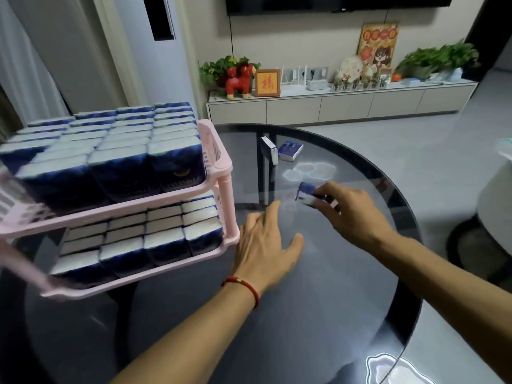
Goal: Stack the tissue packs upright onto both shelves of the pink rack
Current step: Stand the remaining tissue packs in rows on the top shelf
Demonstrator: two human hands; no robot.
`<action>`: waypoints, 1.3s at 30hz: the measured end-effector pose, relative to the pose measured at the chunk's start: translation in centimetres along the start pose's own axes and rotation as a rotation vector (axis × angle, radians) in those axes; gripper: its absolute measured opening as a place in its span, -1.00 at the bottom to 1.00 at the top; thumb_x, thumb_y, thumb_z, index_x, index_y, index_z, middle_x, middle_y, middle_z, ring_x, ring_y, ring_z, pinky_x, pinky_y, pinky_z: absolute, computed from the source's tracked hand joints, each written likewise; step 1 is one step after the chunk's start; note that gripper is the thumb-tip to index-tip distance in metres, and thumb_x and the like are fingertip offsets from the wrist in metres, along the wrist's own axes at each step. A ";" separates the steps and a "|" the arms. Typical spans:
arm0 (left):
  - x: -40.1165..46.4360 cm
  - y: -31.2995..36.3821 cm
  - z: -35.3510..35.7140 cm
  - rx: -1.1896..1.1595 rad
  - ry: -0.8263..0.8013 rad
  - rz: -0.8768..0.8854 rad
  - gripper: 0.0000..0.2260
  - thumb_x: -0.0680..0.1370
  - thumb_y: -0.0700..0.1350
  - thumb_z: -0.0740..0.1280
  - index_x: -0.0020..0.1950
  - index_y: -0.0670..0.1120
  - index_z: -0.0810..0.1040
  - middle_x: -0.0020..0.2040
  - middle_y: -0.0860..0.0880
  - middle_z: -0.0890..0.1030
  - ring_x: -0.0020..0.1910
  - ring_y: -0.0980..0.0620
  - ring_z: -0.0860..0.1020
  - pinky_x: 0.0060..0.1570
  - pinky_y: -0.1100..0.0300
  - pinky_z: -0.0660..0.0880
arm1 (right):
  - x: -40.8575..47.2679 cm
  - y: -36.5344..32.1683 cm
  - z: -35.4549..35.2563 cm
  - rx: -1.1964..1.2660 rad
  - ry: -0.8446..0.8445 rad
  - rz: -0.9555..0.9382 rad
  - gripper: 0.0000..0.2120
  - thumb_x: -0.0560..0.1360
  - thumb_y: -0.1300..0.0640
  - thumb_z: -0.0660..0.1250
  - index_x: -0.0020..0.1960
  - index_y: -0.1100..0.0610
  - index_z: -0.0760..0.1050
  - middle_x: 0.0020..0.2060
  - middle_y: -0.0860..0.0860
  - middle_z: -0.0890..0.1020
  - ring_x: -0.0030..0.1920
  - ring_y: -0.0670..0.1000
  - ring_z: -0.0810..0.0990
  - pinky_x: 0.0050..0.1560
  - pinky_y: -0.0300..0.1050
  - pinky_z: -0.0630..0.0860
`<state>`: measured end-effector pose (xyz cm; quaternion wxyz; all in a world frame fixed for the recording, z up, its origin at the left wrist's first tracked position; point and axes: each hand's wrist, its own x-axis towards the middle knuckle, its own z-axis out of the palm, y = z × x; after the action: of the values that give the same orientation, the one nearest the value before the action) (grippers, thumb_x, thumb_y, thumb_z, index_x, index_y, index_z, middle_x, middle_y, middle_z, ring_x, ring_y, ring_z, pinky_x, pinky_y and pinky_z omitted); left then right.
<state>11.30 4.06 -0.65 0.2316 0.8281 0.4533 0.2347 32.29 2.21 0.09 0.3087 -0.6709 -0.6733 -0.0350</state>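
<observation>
A pink two-shelf rack (pixel 221 162) stands at the left of the round dark glass table (pixel 360 286). Both shelves hold several upright blue-and-white tissue packs, the upper shelf (pixel 110 151) packed tight and the lower shelf (pixel 144 239) holding several rows. My right hand (pixel 352 212) grips one tissue pack (pixel 306 194) just above the glass, right of the rack. My left hand (pixel 266 245) hovers flat with spread fingers beside the rack's lower right corner, holding nothing. Two more packs remain on the far side of the table: one upright (pixel 269 149) and one lying flat (pixel 290 151).
A low white TV cabinet (pixel 346 103) with plants, a red toy horse and framed pictures runs along the far wall. A grey seat (pixel 496 206) stands to the right of the table. The table's edge curves away on the right and far sides.
</observation>
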 end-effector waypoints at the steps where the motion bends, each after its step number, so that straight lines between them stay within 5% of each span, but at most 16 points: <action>1: 0.0 0.0 0.0 -0.081 -0.010 -0.018 -0.35 0.65 0.15 0.22 0.66 0.13 -0.02 0.49 -0.04 0.39 0.51 -0.01 0.22 0.46 0.09 0.17 | -1.6 -1.2 -0.7 0.070 -0.005 -0.034 -0.67 0.58 -0.10 0.31 0.16 0.13 0.59 -0.02 0.02 0.69 -0.13 0.01 0.65 -0.11 -0.03 0.62; 4: 0.1 -0.4 0.1 -0.237 -0.021 -0.078 -0.40 0.68 0.19 0.11 0.66 0.23 -0.09 0.50 -0.06 0.40 0.52 0.02 0.25 0.41 0.13 0.18 | -4.7 -3.4 -1.6 0.203 -0.133 -0.130 -0.64 0.55 -0.12 0.32 0.21 0.09 0.61 0.16 -0.06 0.67 -0.02 -0.13 0.67 0.04 -0.22 0.62; 6: 0.1 -0.6 0.0 -0.224 -0.007 -0.086 -0.41 0.68 0.10 0.17 0.66 0.21 -0.03 0.46 -0.07 0.42 0.49 -0.03 0.31 0.36 0.16 0.22 | -4.9 -3.6 -1.5 0.319 -0.193 -0.089 -0.79 0.56 0.04 0.42 0.15 0.07 0.64 0.15 -0.13 0.67 0.02 -0.16 0.67 0.05 -0.29 0.59; 9: 0.0 -0.4 -0.2 -0.202 0.028 -0.043 -0.41 0.66 -0.05 0.23 0.65 0.17 0.08 0.35 -0.03 0.48 0.43 0.01 0.33 0.31 0.26 0.21 | -1.6 -2.7 0.0 0.431 -0.020 0.139 -0.85 0.56 0.25 0.34 0.06 0.09 0.65 -0.03 -0.09 0.71 -0.11 -0.09 0.69 -0.05 -0.10 0.65; 12: -0.1 -0.3 -0.2 -0.201 0.044 -0.025 -0.42 0.66 -0.07 0.23 0.64 0.19 0.13 0.19 0.04 0.45 0.37 0.03 0.38 0.37 0.17 0.29 | 5.2 -0.2 3.2 0.242 0.014 0.264 -0.64 0.55 0.19 0.32 0.35 0.08 0.53 0.28 0.02 0.59 0.07 -0.02 0.64 0.18 -0.02 0.59; 14: -0.2 -0.3 -0.3 -0.203 0.049 -0.018 -0.43 0.66 -0.05 0.23 0.63 0.24 0.13 0.16 0.07 0.42 0.28 0.08 0.43 0.32 0.19 0.36 | 9.5 1.1 5.4 0.113 -0.067 0.288 -0.43 0.58 0.16 0.30 0.56 0.05 0.29 0.55 0.07 0.32 0.31 0.12 0.55 0.33 0.04 0.47; 17: 0.0 -0.3 -0.2 -0.203 0.051 -0.003 -0.45 0.67 -0.05 0.21 0.62 0.28 0.14 0.10 0.11 0.41 0.19 0.15 0.44 0.23 0.32 0.36 | 13.7 2.0 7.4 -0.203 -0.187 0.282 -0.36 0.66 0.02 0.20 0.65 -0.05 0.00 0.66 -0.01 -0.02 0.40 0.22 0.47 0.21 0.12 0.49; 19: 0.0 -0.3 -0.2 -0.176 0.049 0.026 -0.48 0.67 -0.07 0.20 0.60 0.26 0.22 0.06 0.15 0.42 0.20 0.14 0.40 0.28 0.28 0.32 | 14.9 2.3 8.0 -0.345 -0.262 0.233 -0.44 0.68 0.01 0.11 0.64 -0.04 0.04 0.65 -0.01 0.02 0.35 0.25 0.50 0.09 0.08 0.47; 24: -0.1 -0.4 -0.4 -0.153 0.031 0.044 -0.58 0.67 -0.09 0.21 0.53 0.16 0.40 0.12 0.15 0.45 0.24 0.12 0.39 0.33 0.21 0.33 | 12.6 3.0 7.3 -0.250 -0.107 0.201 -0.70 0.59 0.11 0.28 0.29 0.15 0.53 0.23 0.16 0.58 0.13 0.24 0.58 -0.06 0.00 0.43; 27: -0.1 -0.5 -0.4 -0.159 0.041 0.041 -0.58 0.65 -0.12 0.24 0.50 0.12 0.44 0.09 0.13 0.45 0.23 0.08 0.41 0.32 0.22 0.34 | 8.7 2.5 5.6 -0.201 -0.053 0.158 -0.83 0.53 0.10 0.42 0.02 0.19 0.61 -0.04 0.15 0.61 -0.08 0.24 0.58 -0.18 0.03 0.50; 30: -0.7 -0.4 -0.5 -0.194 0.025 0.026 -0.58 0.63 -0.12 0.27 0.49 0.12 0.47 0.10 0.06 0.52 0.22 0.05 0.45 0.30 0.22 0.38 | 3.8 1.1 2.2 -0.210 -0.063 0.143 -0.69 0.52 -0.03 0.46 -0.21 0.18 0.52 -0.28 0.11 0.54 -0.27 0.22 0.49 -0.32 0.01 0.38; 34: -1.7 -0.5 -1.2 -0.383 0.070 -0.030 -0.59 0.56 -0.18 0.37 0.38 0.11 0.58 0.14 0.05 0.68 0.10 0.13 0.63 0.19 0.21 0.57 | -1.6 -1.7 -1.7 -0.162 -0.130 0.148 -0.68 0.51 -0.07 0.49 -0.22 0.18 0.62 -0.34 0.13 0.64 -0.27 0.23 0.55 -0.27 0.00 0.41; 36: -2.4 -0.4 -1.7 -0.461 0.070 -0.083 -0.60 0.53 -0.23 0.41 0.33 0.09 0.62 0.10 0.06 0.71 0.02 0.15 0.66 0.11 0.27 0.59 | -4.3 -3.7 -3.5 -0.121 -0.043 0.181 -0.66 0.53 -0.03 0.49 -0.30 0.14 0.54 -0.44 0.06 0.55 -0.38 0.17 0.47 -0.32 -0.02 0.34; 39: -3.7 -0.3 -2.1 -0.543 0.085 -0.174 -0.67 0.55 -0.21 0.40 0.27 0.09 0.65 0.10 0.02 0.70 -0.04 0.15 0.64 -0.05 0.42 0.55 | -7.7 -7.1 -5.9 -0.049 0.182 0.102 -0.74 0.52 -0.03 0.50 -0.18 0.16 0.66 -0.37 0.07 0.65 -0.39 0.13 0.57 -0.35 0.01 0.55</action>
<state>8.08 1.34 0.16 0.4449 0.6831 0.4525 0.3615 27.18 -8.03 3.87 0.3535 -0.7058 -0.6063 -0.0963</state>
